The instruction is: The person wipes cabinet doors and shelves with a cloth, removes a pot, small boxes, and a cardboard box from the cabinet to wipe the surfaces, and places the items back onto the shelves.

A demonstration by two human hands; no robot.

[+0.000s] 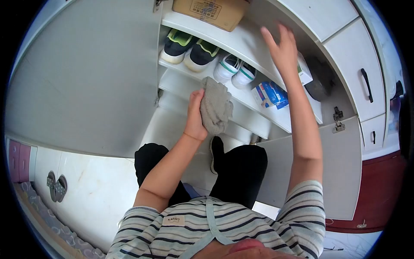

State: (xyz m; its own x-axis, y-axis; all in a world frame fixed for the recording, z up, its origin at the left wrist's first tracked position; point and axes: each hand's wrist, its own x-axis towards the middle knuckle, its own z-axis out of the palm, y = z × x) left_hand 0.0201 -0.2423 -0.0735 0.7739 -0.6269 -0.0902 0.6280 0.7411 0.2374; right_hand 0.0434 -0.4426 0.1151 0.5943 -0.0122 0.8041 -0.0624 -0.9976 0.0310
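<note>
A crumpled grey cloth (216,105) is held in my left hand (196,115), in front of the cabinet's lower shelves. My right hand (282,49) is raised at the upper shelf (254,48) with its fingers apart and nothing in it. Just right of that wrist stands a white box (304,71), partly hidden. On the shelf below are black shoes with lime lining (201,55), white shoes with green stripes (229,68) and blue packs (271,94).
A cardboard box (211,12) sits on the upper shelf, a dark round object (319,80) at its right end. Open cabinet doors (86,77) flank the shelves. Grey slippers (57,187) lie on the floor at left. A red cabinet (381,192) stands at right.
</note>
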